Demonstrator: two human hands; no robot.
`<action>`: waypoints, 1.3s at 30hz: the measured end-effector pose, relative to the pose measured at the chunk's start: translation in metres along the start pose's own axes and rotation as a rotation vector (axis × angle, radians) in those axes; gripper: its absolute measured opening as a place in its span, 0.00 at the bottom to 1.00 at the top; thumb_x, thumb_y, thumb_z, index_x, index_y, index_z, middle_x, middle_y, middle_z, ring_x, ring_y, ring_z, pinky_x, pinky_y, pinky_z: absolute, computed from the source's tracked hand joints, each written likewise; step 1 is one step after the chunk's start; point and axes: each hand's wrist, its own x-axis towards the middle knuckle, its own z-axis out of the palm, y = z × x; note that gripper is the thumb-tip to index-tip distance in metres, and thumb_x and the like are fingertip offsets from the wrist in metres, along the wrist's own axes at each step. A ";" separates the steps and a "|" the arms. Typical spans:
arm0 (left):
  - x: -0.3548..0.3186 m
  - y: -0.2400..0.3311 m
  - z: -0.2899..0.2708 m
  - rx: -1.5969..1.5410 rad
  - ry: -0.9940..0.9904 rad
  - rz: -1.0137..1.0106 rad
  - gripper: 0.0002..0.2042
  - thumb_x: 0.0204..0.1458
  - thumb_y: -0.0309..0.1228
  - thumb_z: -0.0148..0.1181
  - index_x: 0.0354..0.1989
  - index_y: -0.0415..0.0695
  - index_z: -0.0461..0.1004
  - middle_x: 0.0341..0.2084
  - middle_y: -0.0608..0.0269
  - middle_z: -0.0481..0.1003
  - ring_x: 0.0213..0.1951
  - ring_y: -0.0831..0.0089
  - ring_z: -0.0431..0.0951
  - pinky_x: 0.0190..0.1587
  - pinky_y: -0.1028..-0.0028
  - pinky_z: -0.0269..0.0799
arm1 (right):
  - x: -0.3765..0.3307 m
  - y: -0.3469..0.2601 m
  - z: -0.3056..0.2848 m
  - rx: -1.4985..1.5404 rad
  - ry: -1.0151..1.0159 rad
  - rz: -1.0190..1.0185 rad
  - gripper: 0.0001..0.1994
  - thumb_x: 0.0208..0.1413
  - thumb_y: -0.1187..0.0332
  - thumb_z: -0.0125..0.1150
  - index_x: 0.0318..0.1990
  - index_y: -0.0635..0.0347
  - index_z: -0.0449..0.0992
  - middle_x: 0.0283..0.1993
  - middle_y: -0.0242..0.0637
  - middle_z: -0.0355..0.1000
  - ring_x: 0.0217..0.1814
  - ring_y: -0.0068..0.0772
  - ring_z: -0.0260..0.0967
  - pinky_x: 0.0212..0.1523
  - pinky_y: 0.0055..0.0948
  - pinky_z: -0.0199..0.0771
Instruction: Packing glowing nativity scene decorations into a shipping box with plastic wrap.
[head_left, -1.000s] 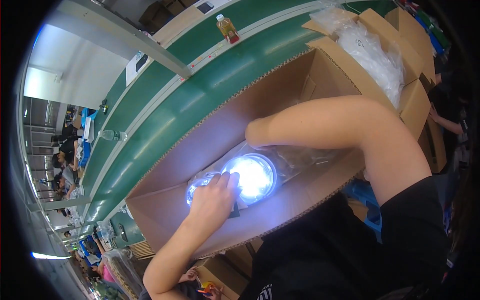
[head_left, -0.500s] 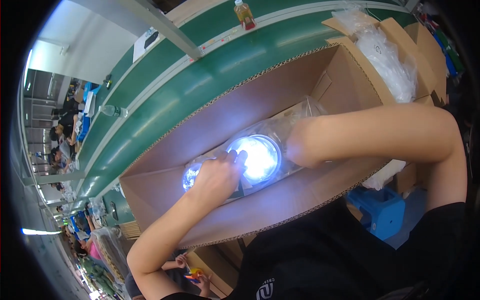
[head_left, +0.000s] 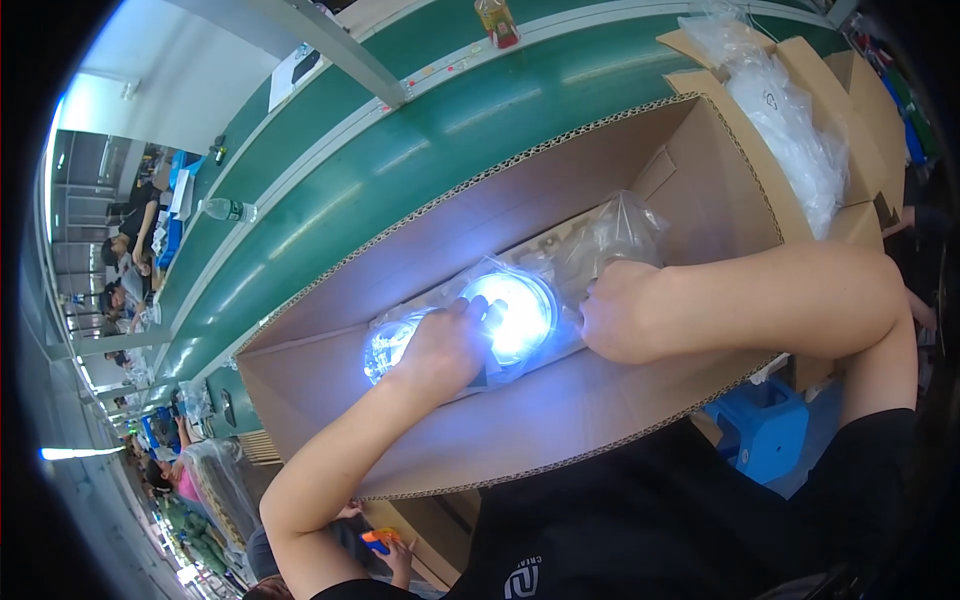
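Observation:
A glowing round lamp (head_left: 525,318) with a clear rim lies in a deep cardboard box (head_left: 690,150), glare washing out its face. My left hand (head_left: 445,345) is closed at the lamp's left side, its fingertips over the glow. Beside that hand, a second round, shiny piece (head_left: 385,352) shines bluish and is partly covered. My right hand (head_left: 622,318) is curled to the right of the lamp, over the packing. What its fingers grip is hidden. Crumpled clear plastic (head_left: 625,228) sits just beyond the right hand, on a pale tray-like insert (head_left: 550,240).
Past the box runs a green bench (head_left: 400,185) with a clear bottle (head_left: 228,210) and an amber-coloured bottle (head_left: 497,22). At right, another open carton holds plastic bags (head_left: 785,130). A blue stool (head_left: 762,425) stands below. Other people work at left; one hand (head_left: 400,553) is near the box.
My right hand has shifted slightly down and its blur has gone, uncovering more clear plastic behind it. My left hand stays at the lamp. The view has shifted a little.

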 end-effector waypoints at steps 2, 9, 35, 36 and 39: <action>0.001 0.003 0.002 0.013 0.009 -0.003 0.11 0.61 0.33 0.56 0.43 0.39 0.66 0.36 0.50 0.75 0.40 0.54 0.78 0.36 0.60 0.77 | -0.001 -0.001 -0.002 -0.015 0.023 0.003 0.17 0.58 0.67 0.54 0.52 0.66 0.77 0.47 0.44 0.80 0.52 0.42 0.77 0.50 0.41 0.77; 0.003 -0.002 0.006 -0.067 -0.003 -0.025 0.11 0.61 0.34 0.56 0.43 0.40 0.66 0.36 0.52 0.75 0.40 0.55 0.79 0.36 0.59 0.76 | -0.016 -0.005 -0.016 -0.004 0.063 -0.044 0.15 0.56 0.68 0.56 0.47 0.66 0.80 0.45 0.45 0.80 0.50 0.42 0.78 0.49 0.42 0.76; -0.076 -0.037 -0.056 -0.405 -0.297 -0.414 0.25 0.61 0.39 0.59 0.64 0.45 0.66 0.46 0.47 0.79 0.49 0.48 0.79 0.53 0.56 0.73 | -0.008 -0.002 -0.013 0.153 0.043 0.167 0.19 0.66 0.57 0.51 0.52 0.63 0.77 0.49 0.47 0.78 0.53 0.49 0.76 0.52 0.45 0.77; -0.075 -0.037 -0.054 -0.421 -0.292 -0.415 0.25 0.61 0.40 0.59 0.65 0.46 0.66 0.49 0.48 0.79 0.50 0.49 0.78 0.53 0.56 0.72 | -0.011 -0.003 -0.016 0.121 0.067 0.147 0.20 0.66 0.57 0.51 0.54 0.64 0.76 0.50 0.47 0.78 0.54 0.49 0.76 0.52 0.45 0.76; -0.072 -0.036 -0.057 -0.421 -0.350 -0.419 0.26 0.61 0.42 0.59 0.65 0.47 0.65 0.51 0.50 0.78 0.51 0.50 0.78 0.53 0.57 0.72 | -0.015 -0.004 -0.021 0.093 0.095 0.136 0.22 0.67 0.55 0.50 0.58 0.63 0.74 0.52 0.48 0.77 0.55 0.50 0.75 0.53 0.46 0.76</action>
